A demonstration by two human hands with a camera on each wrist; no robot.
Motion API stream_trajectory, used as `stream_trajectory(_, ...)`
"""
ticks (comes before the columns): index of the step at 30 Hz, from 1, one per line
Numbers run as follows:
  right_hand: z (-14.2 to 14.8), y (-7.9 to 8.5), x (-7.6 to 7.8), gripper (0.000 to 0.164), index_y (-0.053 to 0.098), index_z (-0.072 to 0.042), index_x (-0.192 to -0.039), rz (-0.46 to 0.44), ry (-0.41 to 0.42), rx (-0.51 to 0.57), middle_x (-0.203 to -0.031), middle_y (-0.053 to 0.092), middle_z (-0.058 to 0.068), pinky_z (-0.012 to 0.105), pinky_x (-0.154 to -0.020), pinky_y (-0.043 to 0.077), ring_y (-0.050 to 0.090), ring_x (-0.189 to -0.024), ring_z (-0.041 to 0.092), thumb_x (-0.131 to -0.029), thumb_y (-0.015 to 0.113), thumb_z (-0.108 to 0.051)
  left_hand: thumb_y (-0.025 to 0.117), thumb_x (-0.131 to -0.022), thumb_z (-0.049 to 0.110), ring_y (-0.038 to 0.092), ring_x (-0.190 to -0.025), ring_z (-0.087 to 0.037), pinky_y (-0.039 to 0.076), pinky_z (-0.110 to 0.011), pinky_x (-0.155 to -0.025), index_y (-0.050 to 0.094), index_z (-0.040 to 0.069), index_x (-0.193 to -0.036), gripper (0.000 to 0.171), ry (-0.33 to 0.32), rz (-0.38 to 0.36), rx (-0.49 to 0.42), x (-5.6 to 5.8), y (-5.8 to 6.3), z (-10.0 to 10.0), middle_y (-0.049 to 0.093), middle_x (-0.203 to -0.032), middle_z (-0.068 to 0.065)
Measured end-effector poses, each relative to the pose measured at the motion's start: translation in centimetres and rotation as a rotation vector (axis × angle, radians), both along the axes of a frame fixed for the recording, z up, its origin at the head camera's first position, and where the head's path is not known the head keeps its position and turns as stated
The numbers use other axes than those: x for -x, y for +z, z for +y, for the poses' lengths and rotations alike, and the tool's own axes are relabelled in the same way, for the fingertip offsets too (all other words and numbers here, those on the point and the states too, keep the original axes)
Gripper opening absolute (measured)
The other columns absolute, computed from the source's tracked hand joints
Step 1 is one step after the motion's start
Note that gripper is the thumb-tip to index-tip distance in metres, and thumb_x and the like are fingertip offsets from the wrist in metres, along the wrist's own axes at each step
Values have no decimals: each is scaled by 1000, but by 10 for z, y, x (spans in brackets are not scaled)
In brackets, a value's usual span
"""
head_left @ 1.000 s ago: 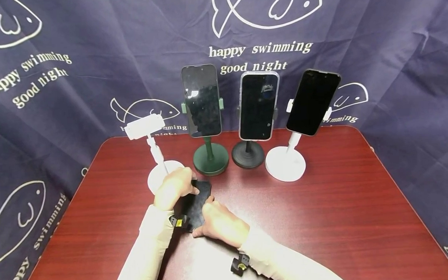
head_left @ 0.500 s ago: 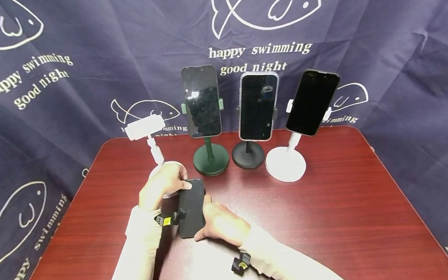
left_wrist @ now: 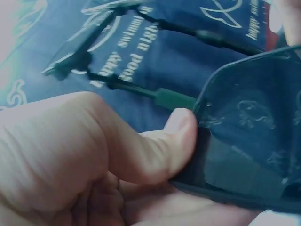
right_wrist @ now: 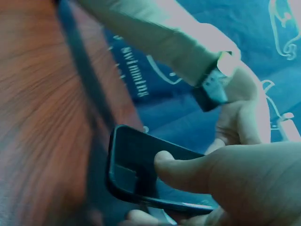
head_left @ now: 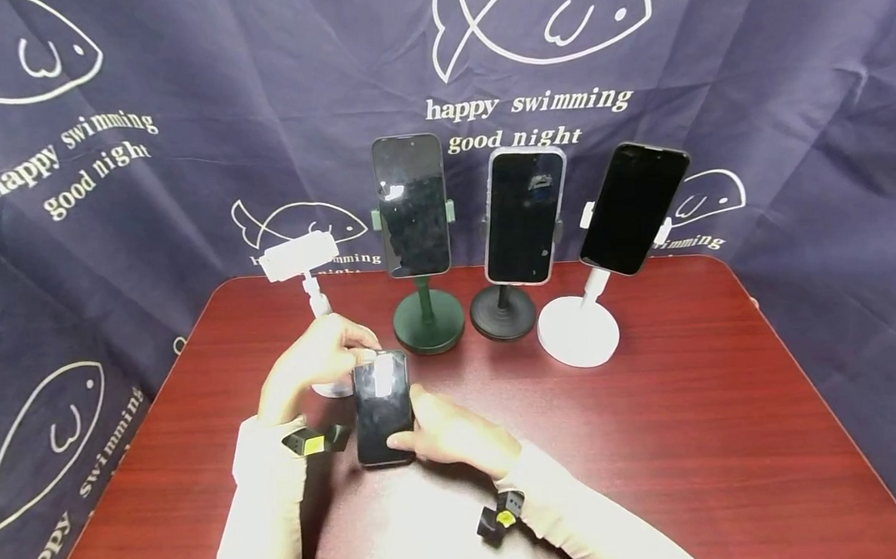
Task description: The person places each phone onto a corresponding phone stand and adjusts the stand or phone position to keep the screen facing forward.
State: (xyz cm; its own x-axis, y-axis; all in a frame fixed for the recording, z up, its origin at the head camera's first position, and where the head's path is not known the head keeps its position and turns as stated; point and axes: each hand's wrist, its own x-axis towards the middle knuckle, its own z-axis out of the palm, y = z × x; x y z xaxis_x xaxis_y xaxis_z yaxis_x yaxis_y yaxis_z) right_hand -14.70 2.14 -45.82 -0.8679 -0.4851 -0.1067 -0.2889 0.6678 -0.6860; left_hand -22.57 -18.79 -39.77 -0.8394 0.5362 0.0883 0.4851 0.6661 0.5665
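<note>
A black smartphone (head_left: 382, 416) is held screen-up between both hands, near the table's left middle. My left hand (head_left: 312, 360) pinches its far left corner; in the left wrist view the thumb presses the edge of the phone (left_wrist: 249, 127) with fingers underneath. My right hand (head_left: 458, 433) grips its right side, and in the right wrist view its thumb lies on the screen of the phone (right_wrist: 141, 165), fingers below. Just behind the left hand stands a white phone stand (head_left: 299, 255) with nothing in its clamp; that hand partly hides its round base.
Behind the hands, a green stand (head_left: 429, 324), a black stand (head_left: 504, 314) and another white stand (head_left: 580, 332) each carry a phone upright or tilted. All stand on the reddish wooden table (head_left: 688, 436). A blue printed curtain (head_left: 189, 199) hangs behind.
The phone has turned from slanted to nearly straight. My left hand has shifted left along its far end. My right thumb has moved from the phone's near edge onto the screen.
</note>
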Motion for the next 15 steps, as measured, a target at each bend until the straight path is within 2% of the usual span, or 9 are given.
stream_trajectory(3, 2, 6, 4, 45, 53, -13, -119, -1, 17, 94, -99, 65, 1, 27, -83, 48, 62, -79, 9, -86, 70, -37, 68, -82, 6, 63, -67, -7, 52, -26, -65, 76, 12, -93, 15, 90, -16, -45, -6, 11, -4, 74, -80, 2)
stream_trajectory(5, 3, 10, 7, 38, 56, -14, -117, 9, 27, 151, -98, 67, -1, 26, -80, 49, 62, -78, 8, -88, 68, -36, 69, -83, 7, 64, -70, -8, 52, -27, -66, 76, 13, -95, 16, 148, -6, -63, -11, 19, -5, 75, -83, 2)
stream_trajectory(9, 5, 18, 11, 20, 63, -16, -106, -69, 84, 304, -82, 71, 5, 29, -62, 54, 68, -69, 23, -93, 63, -30, 67, -84, 7, 66, -67, -10, 54, -29, -63, 76, 15, -96, 16, 212, 39, -118, -25, 34, -9, 74, -83, 1)
stream_trajectory(12, 8, 24, 12, 13, 63, -18, -101, -145, 147, 368, -74, 70, 10, 33, -50, 54, 68, -63, 33, -94, 61, -29, 66, -87, 5, 66, -62, -10, 55, -27, -59, 74, 13, -98, 16, 276, 62, -188, -37, 46, -14, 73, -85, -2)
stream_trajectory(15, 12, 29, 12, 8, 61, -20, -98, -115, 235, 379, -75, 70, 5, 29, -55, 54, 69, -64, 24, -96, 59, -28, 65, -88, 4, 66, -61, -9, 55, -24, -58, 72, 9, -101, 16, 336, 90, -257, -47, 55, -19, 73, -87, -5)
